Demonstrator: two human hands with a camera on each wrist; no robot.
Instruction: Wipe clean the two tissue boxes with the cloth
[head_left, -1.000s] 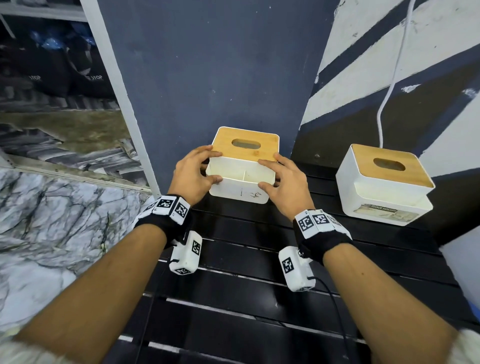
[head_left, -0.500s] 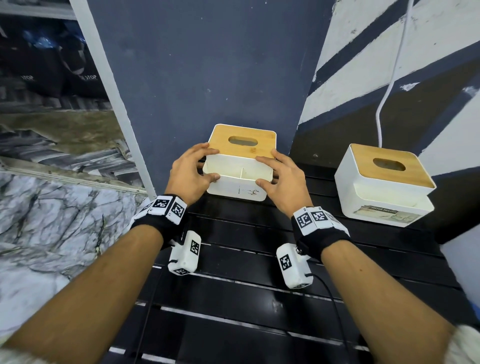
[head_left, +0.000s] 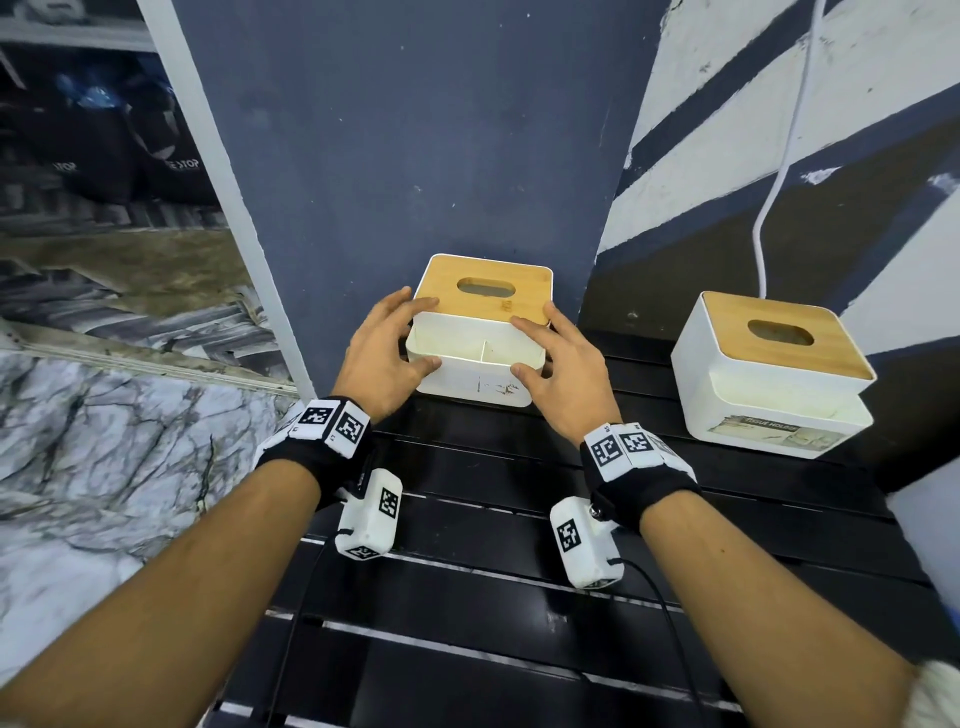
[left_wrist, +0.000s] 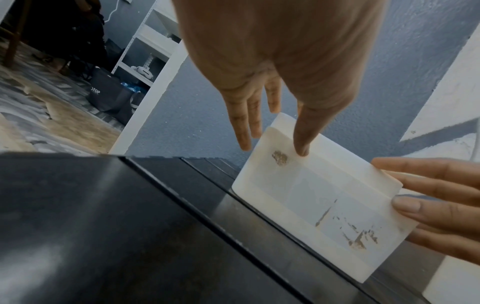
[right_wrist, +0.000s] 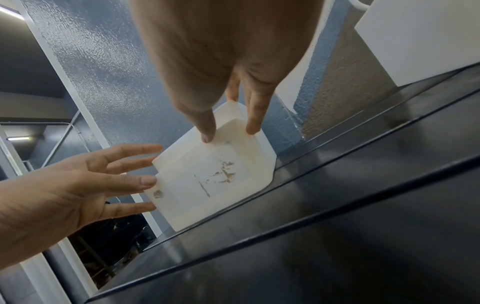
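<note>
Both hands stay on left tissue box (head_left: 480, 358), barely shifted. Left hand (head_left: 382, 358) and right hand (head_left: 563, 374) fingers spread, pressing its sides. Cloth unseen; wiping not begun. Right tissue box (head_left: 769, 384) untouched.

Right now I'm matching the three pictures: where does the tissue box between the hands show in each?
Head: tissue box at centre, against the blue wall.
Left wrist: lower right, front face showing.
Right wrist: centre, on the black slatted table.
Shared landmark: brown scuff marks on its front face.
</note>
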